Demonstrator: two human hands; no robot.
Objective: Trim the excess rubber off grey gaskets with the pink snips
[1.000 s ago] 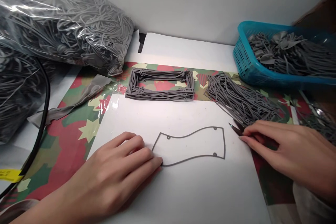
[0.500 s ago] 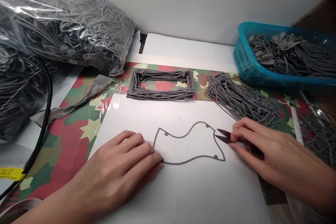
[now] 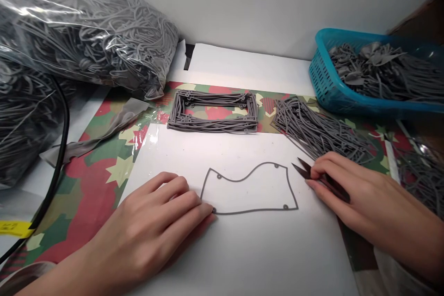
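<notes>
Evidently the white sheet (image 3: 270,249) serves as a plain backdrop: a thin grey loop (image 3: 232,213) lies near its middle, where the pale surface probably makes the outline and small corner rings easy to see. The left hand (image 3: 163,222) has finger and thumb together on the loop's near left corner, seemingly to anchor it. Over the sheet's right edge, the right hand (image 3: 357,194) has its fingers clamped on dark tweezers (image 3: 301,171), whose parted tips stand just beside the loop's far right corner without touching it. A rectangular stack of loops (image 3: 211,126) sits along the sheet's far edge, likely squared to stay tidy; a looser grey pile (image 3: 319,127) lies by its far right corner, within easy reach.
</notes>
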